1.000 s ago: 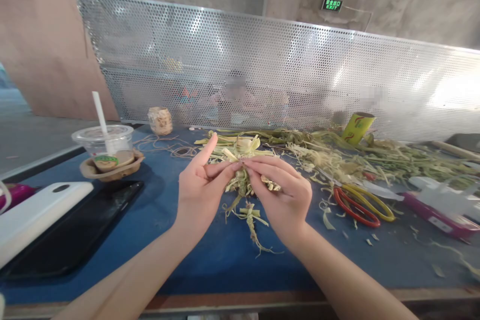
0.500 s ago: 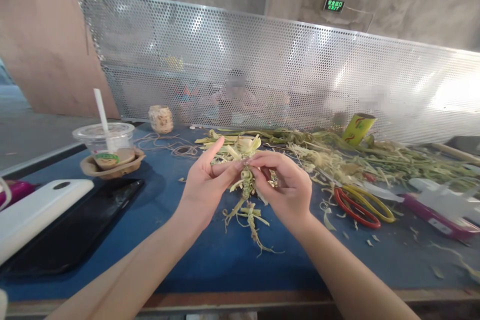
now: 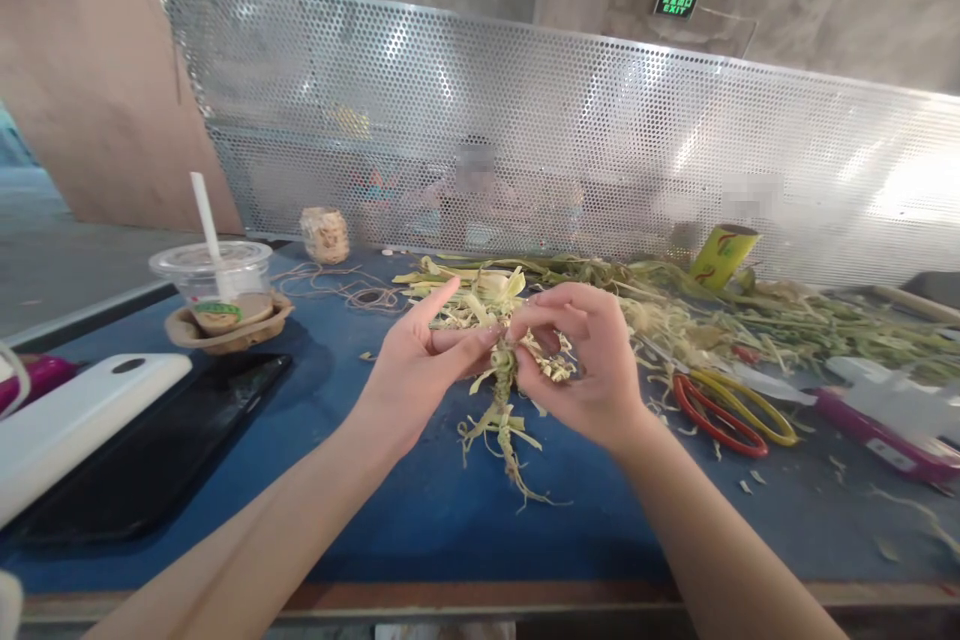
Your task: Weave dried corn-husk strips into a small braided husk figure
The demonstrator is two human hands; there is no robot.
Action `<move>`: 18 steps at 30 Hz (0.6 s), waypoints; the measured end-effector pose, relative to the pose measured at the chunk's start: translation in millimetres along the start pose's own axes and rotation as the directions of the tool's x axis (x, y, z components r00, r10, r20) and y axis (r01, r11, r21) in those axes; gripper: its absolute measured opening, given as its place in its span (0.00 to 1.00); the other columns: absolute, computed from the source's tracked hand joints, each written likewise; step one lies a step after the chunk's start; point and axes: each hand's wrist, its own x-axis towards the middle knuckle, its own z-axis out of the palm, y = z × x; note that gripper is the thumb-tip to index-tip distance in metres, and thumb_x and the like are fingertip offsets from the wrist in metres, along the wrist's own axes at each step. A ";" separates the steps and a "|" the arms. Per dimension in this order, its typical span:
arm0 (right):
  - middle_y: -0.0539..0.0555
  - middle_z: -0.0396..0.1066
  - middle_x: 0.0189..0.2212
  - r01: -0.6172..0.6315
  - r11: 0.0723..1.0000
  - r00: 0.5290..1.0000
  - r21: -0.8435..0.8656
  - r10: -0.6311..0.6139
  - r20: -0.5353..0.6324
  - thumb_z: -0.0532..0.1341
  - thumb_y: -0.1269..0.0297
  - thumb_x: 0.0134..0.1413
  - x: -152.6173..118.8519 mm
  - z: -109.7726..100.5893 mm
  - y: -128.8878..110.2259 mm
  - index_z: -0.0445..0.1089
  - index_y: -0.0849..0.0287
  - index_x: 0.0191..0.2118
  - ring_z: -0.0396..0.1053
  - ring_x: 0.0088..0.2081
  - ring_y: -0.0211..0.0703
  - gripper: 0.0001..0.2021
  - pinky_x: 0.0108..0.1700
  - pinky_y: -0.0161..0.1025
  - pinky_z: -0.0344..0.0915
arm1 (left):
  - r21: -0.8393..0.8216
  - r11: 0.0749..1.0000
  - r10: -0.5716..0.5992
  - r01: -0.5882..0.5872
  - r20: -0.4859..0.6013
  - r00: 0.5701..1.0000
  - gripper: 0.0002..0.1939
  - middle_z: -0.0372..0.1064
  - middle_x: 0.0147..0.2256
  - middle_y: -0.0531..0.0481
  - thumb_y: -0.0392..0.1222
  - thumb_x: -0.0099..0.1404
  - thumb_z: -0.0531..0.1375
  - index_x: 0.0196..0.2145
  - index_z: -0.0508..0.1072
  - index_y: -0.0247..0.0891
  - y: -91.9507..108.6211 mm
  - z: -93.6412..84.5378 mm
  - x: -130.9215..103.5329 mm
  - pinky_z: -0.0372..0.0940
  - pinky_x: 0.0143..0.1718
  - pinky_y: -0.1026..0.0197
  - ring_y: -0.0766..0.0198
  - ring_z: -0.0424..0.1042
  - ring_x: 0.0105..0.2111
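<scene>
Between my two hands is a small braided piece of pale green plant strips [image 3: 504, 382], its thin loose ends trailing down toward me over the blue tabletop. My left hand [image 3: 411, 360] pinches the top of the braid with thumb and fingertips, while its index finger points up and away. From the other side, my right hand [image 3: 583, 360] closes thumb and index finger at the same top end. Whatever fine strip lies between the right fingertips is too small to make out. Behind the hands lies a pile of cut strips [image 3: 499, 285].
Red-and-yellow-handled scissors [image 3: 720, 410] lie right, beside a purple-and-white tool [image 3: 885, 435]. Plant stalks [image 3: 810, 320] and a yellow-green can [image 3: 724, 255] sit behind. Left are a lidded cup [image 3: 217, 295], a black phone [image 3: 165, 450] and twine [image 3: 352, 288]. A perforated metal screen [image 3: 525, 120] stands behind the table.
My right hand has shifted slightly right and up, its fingers a little more raised. The left hand keeps its pinch on the braid. The whole view has shifted slightly.
</scene>
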 end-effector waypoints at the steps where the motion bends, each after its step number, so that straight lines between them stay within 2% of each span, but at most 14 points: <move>1: 0.48 0.65 0.32 0.010 1.000 0.999 0.004 -0.010 0.033 0.53 0.79 0.47 0.8 -2.5 -0.1 0.54 0.53 0.42 0.59 0.22 0.31 0.17 0.25 0.33 0.62 | 0.006 1.000 -0.011 0.011 0.014 1.000 0.51 0.67 0.14 0.62 0.38 0.52 0.66 0.64 0.39 0.31 0.4 -0.5 0.0 0.66 0.33 0.63 0.72 0.64 0.17; 4: 0.47 0.65 0.29 0.021 0.999 0.990 0.033 -0.025 0.137 0.52 0.80 0.46 2.5 -10.3 -2.1 0.51 0.53 0.46 0.61 0.24 0.33 0.21 0.25 0.33 0.61 | 0.005 0.996 -0.086 0.086 0.058 0.995 0.53 0.68 0.15 0.60 0.37 0.51 0.67 0.64 0.37 0.31 1.5 -1.8 0.1 0.66 0.31 0.63 0.70 0.66 0.19; 6: 0.46 0.65 0.27 0.018 0.998 0.979 0.058 -0.030 0.204 0.52 0.81 0.44 3.1 -14.8 -4.8 0.50 0.54 0.48 0.63 0.27 0.34 0.24 0.29 0.34 0.63 | -0.007 0.988 -0.153 0.155 0.096 0.983 0.55 0.69 0.17 0.58 0.37 0.50 0.67 0.64 0.36 0.30 2.2 -2.4 0.1 0.65 0.30 0.64 0.68 0.68 0.21; 9: 0.45 0.64 0.25 0.016 0.991 0.957 0.132 -0.054 0.284 0.51 0.82 0.41 3.4 -18.9 -9.5 0.51 0.55 0.50 0.63 0.27 0.34 0.27 0.34 0.37 0.65 | 0.012 0.971 -0.240 0.241 0.140 0.961 0.54 0.74 0.24 0.50 0.35 0.50 0.67 0.64 0.36 0.28 2.8 -3.0 0.0 0.64 0.29 0.65 0.67 0.71 0.24; 11: 0.45 0.62 0.25 -0.008 0.977 0.950 0.215 -0.060 0.307 0.51 0.82 0.40 3.1 -19.5 -12.0 0.52 0.56 0.50 0.62 0.26 0.34 0.28 0.34 0.38 0.66 | 0.029 0.952 -0.306 0.306 0.170 0.937 0.53 0.74 0.26 0.48 0.34 0.51 0.67 0.64 0.37 0.27 2.6 -3.5 0.3 0.63 0.26 0.67 0.67 0.71 0.24; 13: 0.46 0.61 0.25 -0.079 0.944 0.949 0.322 -0.027 0.314 0.51 0.82 0.40 2.5 -19.1 -13.2 0.52 0.57 0.51 0.62 0.26 0.35 0.29 0.33 0.38 0.66 | 0.032 0.928 -0.368 0.370 0.215 0.905 0.48 0.73 0.24 0.50 0.33 0.52 0.66 0.63 0.43 0.28 2.0 -4.3 0.7 0.62 0.23 0.69 0.68 0.70 0.23; 14: 0.46 0.61 0.26 -0.133 0.917 0.947 0.377 0.005 0.322 0.52 0.81 0.40 2.1 -18.7 -13.2 0.51 0.57 0.53 0.61 0.27 0.35 0.30 0.33 0.38 0.66 | 0.025 0.921 -0.382 0.388 0.247 0.891 0.43 0.72 0.24 0.50 0.34 0.52 0.66 0.62 0.49 0.29 1.5 -4.8 1.0 0.61 0.23 0.70 0.68 0.70 0.23; 16: 0.46 0.60 0.26 -0.234 0.843 0.938 0.485 0.064 0.342 0.53 0.81 0.40 1.4 -17.8 -11.7 0.50 0.58 0.55 0.60 0.28 0.36 0.32 0.32 0.37 0.66 | -0.002 0.917 -0.375 0.400 0.340 0.862 0.31 0.72 0.25 0.50 0.35 0.53 0.66 0.54 0.63 0.31 0.5 -5.9 1.4 0.63 0.23 0.70 0.68 0.72 0.24; 18: 0.47 0.60 0.25 -0.308 0.763 0.926 0.568 0.101 0.365 0.55 0.79 0.42 1.0 -16.7 -8.9 0.49 0.58 0.56 0.61 0.29 0.36 0.32 0.31 0.36 0.67 | -0.033 0.916 -0.349 0.400 0.427 0.834 0.19 0.73 0.26 0.49 0.37 0.53 0.66 0.44 0.72 0.33 -0.3 -6.8 1.6 0.66 0.27 0.69 0.67 0.73 0.25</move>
